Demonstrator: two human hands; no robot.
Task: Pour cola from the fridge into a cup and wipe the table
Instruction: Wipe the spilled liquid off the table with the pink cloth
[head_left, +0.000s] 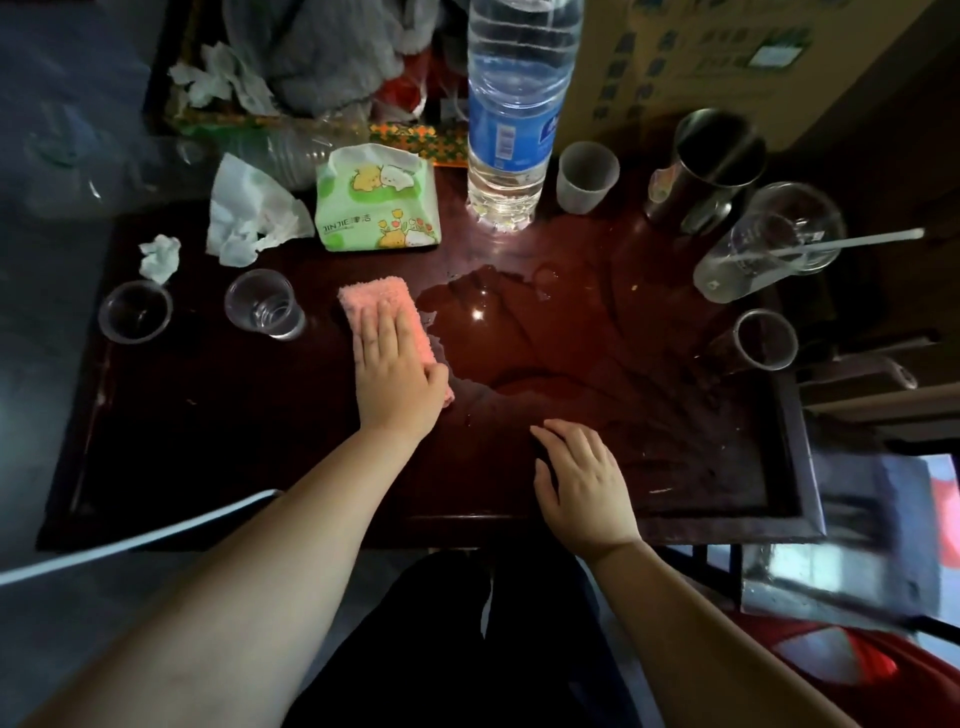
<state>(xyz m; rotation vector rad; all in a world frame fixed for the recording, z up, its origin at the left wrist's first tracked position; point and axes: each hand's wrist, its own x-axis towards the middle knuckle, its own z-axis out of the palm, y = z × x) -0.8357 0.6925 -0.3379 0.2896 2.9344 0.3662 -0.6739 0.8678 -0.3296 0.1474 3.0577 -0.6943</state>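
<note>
Left hand (397, 364) pressed flat on a pink cloth (382, 312) at the left edge of a puddle (498, 332) on the dark wooden table (234, 415).
Its fingers (379, 327) lie straight and together on top of the cloth, pressing rather than gripping. The right hand (582, 488) rests on the table near the front edge, fingers loosely spread, holding nothing. Just left of the cloth stands a clear plastic cup (265, 306); behind it are a green tissue pack (376, 200) and a large water bottle (514, 114). A steel mug (711, 161) and a glass with a straw (769, 244) stand far right.
</note>
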